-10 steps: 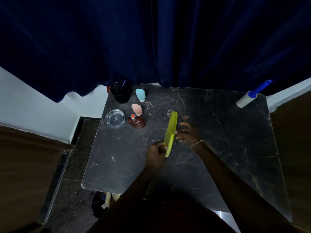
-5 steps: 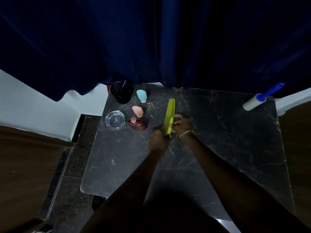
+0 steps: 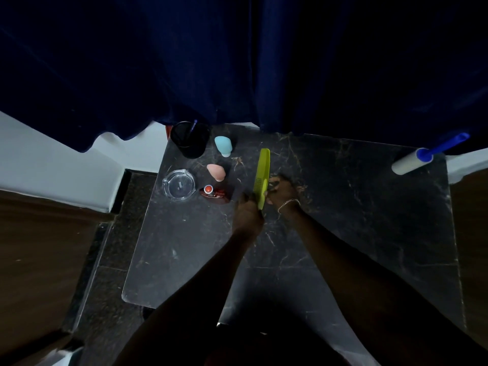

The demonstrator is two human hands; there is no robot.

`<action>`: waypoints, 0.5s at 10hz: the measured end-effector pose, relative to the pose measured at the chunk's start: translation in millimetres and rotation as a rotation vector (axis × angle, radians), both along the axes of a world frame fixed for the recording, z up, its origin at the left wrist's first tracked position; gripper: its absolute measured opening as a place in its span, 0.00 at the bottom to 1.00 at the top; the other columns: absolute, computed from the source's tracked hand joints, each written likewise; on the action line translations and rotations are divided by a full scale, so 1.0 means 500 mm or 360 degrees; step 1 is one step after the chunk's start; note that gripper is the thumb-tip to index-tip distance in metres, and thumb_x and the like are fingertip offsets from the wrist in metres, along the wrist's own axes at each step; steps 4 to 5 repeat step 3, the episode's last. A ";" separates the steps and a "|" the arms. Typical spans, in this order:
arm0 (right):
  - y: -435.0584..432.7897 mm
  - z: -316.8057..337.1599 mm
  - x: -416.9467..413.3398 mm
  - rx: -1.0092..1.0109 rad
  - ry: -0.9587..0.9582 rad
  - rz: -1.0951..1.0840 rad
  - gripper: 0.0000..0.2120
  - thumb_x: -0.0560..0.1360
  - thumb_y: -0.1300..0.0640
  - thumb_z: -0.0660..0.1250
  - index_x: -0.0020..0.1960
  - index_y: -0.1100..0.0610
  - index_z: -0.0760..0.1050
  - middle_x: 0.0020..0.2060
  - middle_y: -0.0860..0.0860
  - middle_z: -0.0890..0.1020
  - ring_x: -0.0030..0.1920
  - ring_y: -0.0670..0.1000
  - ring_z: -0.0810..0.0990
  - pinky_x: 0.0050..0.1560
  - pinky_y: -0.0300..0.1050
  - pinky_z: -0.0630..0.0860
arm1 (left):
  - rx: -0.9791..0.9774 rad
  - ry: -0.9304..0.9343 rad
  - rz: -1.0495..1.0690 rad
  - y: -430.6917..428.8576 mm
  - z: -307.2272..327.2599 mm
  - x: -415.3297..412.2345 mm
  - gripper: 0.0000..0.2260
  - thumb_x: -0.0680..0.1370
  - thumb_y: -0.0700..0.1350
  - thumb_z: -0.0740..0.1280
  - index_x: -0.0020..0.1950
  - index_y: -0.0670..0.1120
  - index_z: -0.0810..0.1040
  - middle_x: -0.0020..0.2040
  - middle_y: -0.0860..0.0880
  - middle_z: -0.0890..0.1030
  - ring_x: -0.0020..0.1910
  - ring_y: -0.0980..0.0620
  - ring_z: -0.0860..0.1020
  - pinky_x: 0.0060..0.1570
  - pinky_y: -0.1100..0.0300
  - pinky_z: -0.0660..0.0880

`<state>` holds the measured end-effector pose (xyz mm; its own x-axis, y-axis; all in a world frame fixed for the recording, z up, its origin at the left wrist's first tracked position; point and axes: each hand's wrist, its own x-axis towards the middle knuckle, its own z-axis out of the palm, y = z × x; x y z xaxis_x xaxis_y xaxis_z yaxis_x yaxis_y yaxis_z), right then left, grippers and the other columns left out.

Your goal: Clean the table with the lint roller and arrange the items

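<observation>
Five small items stand grouped at the far left of the bench (image 3: 343, 233): a glass ashtray (image 3: 179, 187), a black cup (image 3: 188, 140), a small blue bottle (image 3: 223, 145), a small pink bottle (image 3: 216, 171) and a red-brown bottle (image 3: 215, 192) with an orange cap. Just right of them the left hand (image 3: 249, 211) grips the near end of the green comb (image 3: 263, 178), which points away toward the curtain (image 3: 237, 62). The right hand (image 3: 284, 190) has bent fingers against the comb's right edge (whether they pinch it is too dark to tell). To place it well, I would lower the comb flat and parallel to the group, near but not nudging the red-brown bottle, then let go with both hands. The lint roller (image 3: 412, 161) lies well apart at the far right corner.
</observation>
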<state>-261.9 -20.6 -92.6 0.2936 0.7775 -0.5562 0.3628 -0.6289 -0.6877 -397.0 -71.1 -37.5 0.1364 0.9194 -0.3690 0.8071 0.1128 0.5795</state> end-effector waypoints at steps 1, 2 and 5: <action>-0.018 0.016 0.001 0.0040 0.0037 -0.0069 0.15 0.66 0.61 0.72 0.41 0.41 0.74 0.39 0.54 0.85 0.41 0.59 0.85 0.46 0.61 0.82 | -0.0023 0.0057 -0.0094 -0.004 0.015 -0.001 0.20 0.79 0.40 0.67 0.70 0.37 0.75 0.72 0.34 0.71 0.71 0.34 0.68 0.74 0.48 0.65; -0.041 0.006 0.011 0.0045 0.0051 -0.0064 0.12 0.68 0.60 0.71 0.48 0.47 0.76 0.45 0.60 0.84 0.46 0.62 0.84 0.51 0.61 0.81 | 0.0002 0.0088 -0.0150 -0.009 0.024 -0.006 0.18 0.81 0.44 0.65 0.70 0.38 0.75 0.71 0.35 0.72 0.70 0.34 0.69 0.72 0.47 0.65; -0.079 0.043 0.018 0.0204 -0.0019 -0.0154 0.11 0.67 0.56 0.71 0.48 0.45 0.78 0.44 0.57 0.85 0.47 0.60 0.83 0.54 0.58 0.80 | 0.0081 0.0047 -0.0219 -0.022 0.033 -0.011 0.18 0.83 0.46 0.63 0.69 0.38 0.75 0.69 0.36 0.73 0.66 0.36 0.72 0.69 0.47 0.70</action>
